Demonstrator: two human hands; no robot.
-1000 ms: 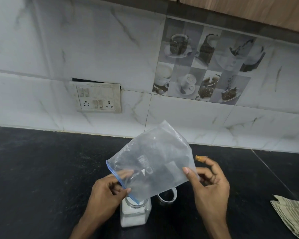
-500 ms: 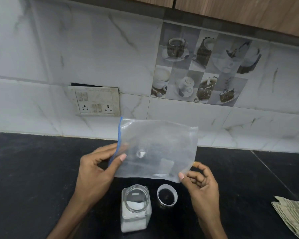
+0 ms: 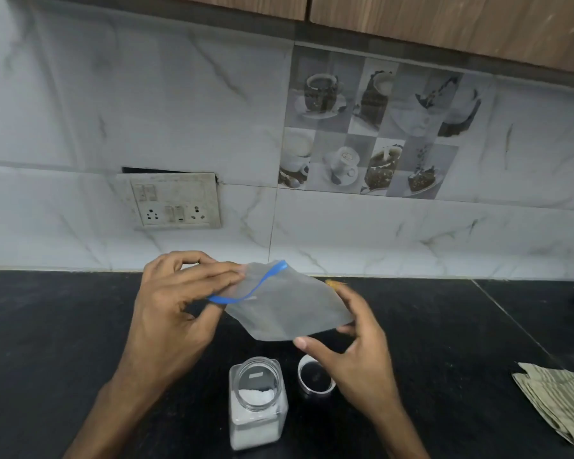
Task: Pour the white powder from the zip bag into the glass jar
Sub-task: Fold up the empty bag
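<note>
Two hands, one limp zip bag

Left hand (image 3: 176, 303) pinches the zip bag (image 3: 285, 306) at its blue seal, above the black counter (image 3: 47, 342). Right hand (image 3: 355, 356) grips the opposite edge. Below, the open glass jar (image 3: 257, 402) holds white powder (image 3: 254, 397); beside it lies a lid (image 3: 314, 376).

Home kitchen: black counter (image 3: 63, 326), tiled backsplash (image 3: 179, 111), wood cabinets (image 3: 444, 21).

I can't read any text here: jar (image 3: 257, 404) label patch too blurred, bag (image 3: 289, 309) blank, socket plate (image 3: 171, 202) unmarked.
</note>
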